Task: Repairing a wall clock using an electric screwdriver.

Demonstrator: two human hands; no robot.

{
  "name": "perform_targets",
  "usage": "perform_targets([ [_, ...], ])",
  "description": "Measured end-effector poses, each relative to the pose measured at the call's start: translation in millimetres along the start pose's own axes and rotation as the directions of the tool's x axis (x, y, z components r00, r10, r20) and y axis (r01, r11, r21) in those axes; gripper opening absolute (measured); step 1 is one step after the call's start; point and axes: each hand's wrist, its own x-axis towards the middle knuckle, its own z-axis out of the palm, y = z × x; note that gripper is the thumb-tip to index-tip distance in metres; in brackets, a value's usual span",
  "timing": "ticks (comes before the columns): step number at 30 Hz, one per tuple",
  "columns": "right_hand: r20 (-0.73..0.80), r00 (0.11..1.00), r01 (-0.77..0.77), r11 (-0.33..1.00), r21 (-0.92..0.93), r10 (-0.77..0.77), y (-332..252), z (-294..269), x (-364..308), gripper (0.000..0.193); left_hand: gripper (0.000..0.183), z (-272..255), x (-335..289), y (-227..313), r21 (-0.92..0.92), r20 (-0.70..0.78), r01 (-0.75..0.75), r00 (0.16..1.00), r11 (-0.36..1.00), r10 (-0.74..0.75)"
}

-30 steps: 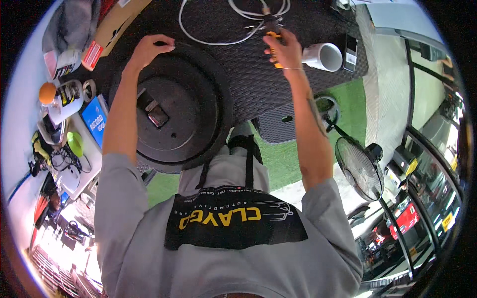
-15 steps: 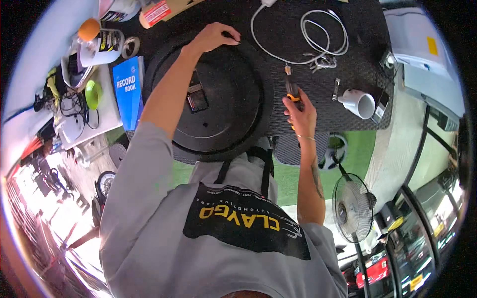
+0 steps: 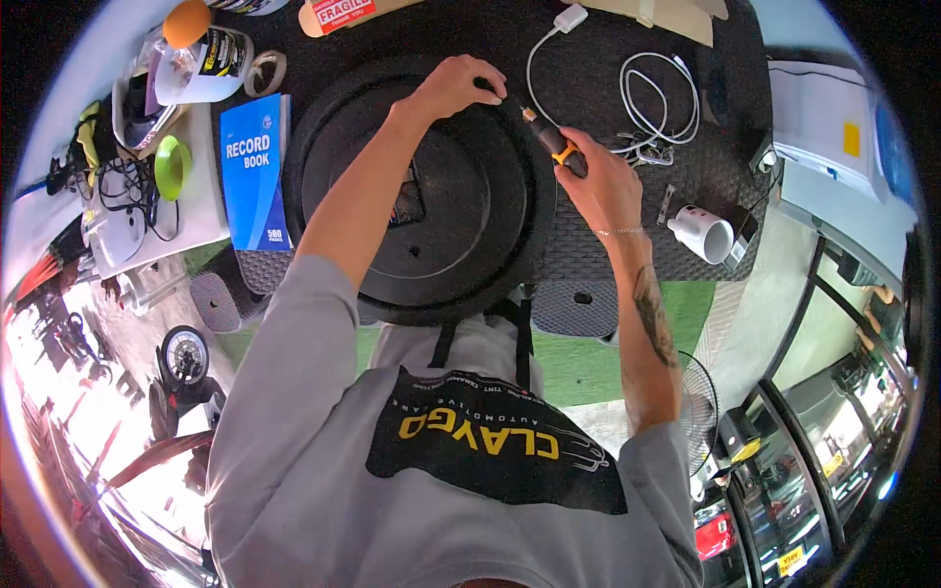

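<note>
A large round black dish-shaped piece (image 3: 461, 245) with a raised rim lies on the near part of the dark woven-look table. Over its far right rim is my left hand (image 3: 456, 90), thumb and fingers curled together; a small dark bit shows between them, too small to name. My right hand (image 3: 606, 186) is wrapped round a black tool with an orange band (image 3: 552, 140), its brass-coloured tip pointing far left, toward my left hand and apart from it. A dark rectangular part (image 3: 409, 201) sits inside the dish, partly hidden by my left forearm.
A coiled white cable (image 3: 627, 88) and keys (image 3: 655, 154) lie beyond my right hand. A white mug (image 3: 703, 233) rests on its side at the right. At left are a blue book (image 3: 255, 176), a tape roll (image 3: 265, 73) and a white jug (image 3: 206, 73). A fan (image 3: 698, 402) stands at lower right.
My right hand has brought the tool up and leftward, closer to my left hand, tilting its tip left. My left hand has shifted slightly right along the rim.
</note>
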Motion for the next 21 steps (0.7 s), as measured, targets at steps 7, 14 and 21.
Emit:
perform_targets([
  [7, 0.121, 0.992, -0.016, 0.996, -0.085, 0.026, -21, -8, 26, 0.046, 0.017, 3, -5, 2, 0.08, -0.016, -0.022, 1.0, 0.997, 0.024],
  [14, 0.084, 0.996, -0.027, 0.994, -0.101, 0.035, -23, -3, 29, 0.044, 0.019, 4, -1, -3, 0.097, -0.009, -0.044, 0.999, 0.994, 0.045],
  [21, 0.1, 0.994, -0.03, 0.992, -0.119, 0.042, -27, -6, 31, 0.043, 0.02, 7, 4, -10, -0.015, 0.05, 0.001, 0.999, 1.0, -0.001],
])
